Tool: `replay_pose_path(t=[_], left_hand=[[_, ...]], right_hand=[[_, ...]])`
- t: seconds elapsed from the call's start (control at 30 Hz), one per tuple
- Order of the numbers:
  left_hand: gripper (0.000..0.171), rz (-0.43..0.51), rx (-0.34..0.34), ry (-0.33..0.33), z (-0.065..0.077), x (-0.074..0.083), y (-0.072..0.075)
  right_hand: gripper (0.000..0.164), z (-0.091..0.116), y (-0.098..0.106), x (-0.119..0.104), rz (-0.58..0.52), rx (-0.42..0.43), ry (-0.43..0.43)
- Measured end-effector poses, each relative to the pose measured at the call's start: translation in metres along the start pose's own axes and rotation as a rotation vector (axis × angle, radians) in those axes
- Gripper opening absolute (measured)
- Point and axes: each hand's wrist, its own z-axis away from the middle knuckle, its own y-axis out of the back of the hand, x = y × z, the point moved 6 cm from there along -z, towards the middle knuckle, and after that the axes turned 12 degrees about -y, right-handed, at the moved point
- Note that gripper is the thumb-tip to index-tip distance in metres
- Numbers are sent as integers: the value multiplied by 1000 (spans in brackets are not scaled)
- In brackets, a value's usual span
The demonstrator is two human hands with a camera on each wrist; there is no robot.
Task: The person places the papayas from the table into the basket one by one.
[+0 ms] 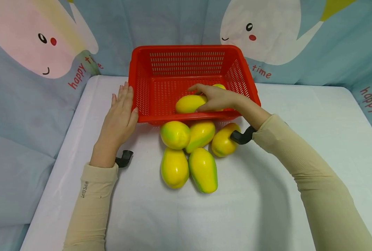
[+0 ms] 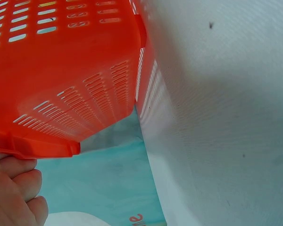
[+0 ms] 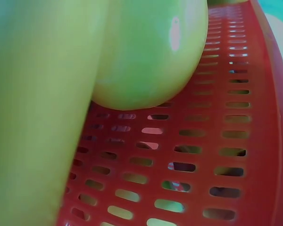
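Observation:
A red plastic basket (image 1: 186, 118) with slotted walls stands at the back of the table. My left hand (image 1: 118, 116) rests along its left side with fingers extended; in the left wrist view, the fingers (image 2: 26, 183) touch under the rim. Reaching over the front rim, my right hand (image 1: 218, 97) has its thumb and fingers bent round a yellow mango (image 1: 189, 104) low in the basket. Another mango (image 1: 219, 86) lies behind that hand, mostly hidden. The right wrist view shows a yellow-green mango (image 3: 151, 56) close against the slotted wall; neither hand's fingers appear there.
Several yellow-green mangoes, among them one mango (image 1: 175, 135) and another mango (image 1: 203, 170), lie bunched before the basket on the white tabletop (image 1: 186, 223). A mango (image 1: 225, 140) sits beneath my right wrist. A printed blue cloth (image 1: 173, 21) hangs behind.

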Motion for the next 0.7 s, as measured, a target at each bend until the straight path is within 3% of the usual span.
replay_pose_path(t=[0.2, 0.7], left_hand=[[61, 3, -3, 1, 0, 0, 0], [61, 7, 0, -4, 0, -1, 0]], right_hand=[[61, 0, -1, -3, 21, -4, 21], [58, 5, 7, 2, -23, 20, -42]])
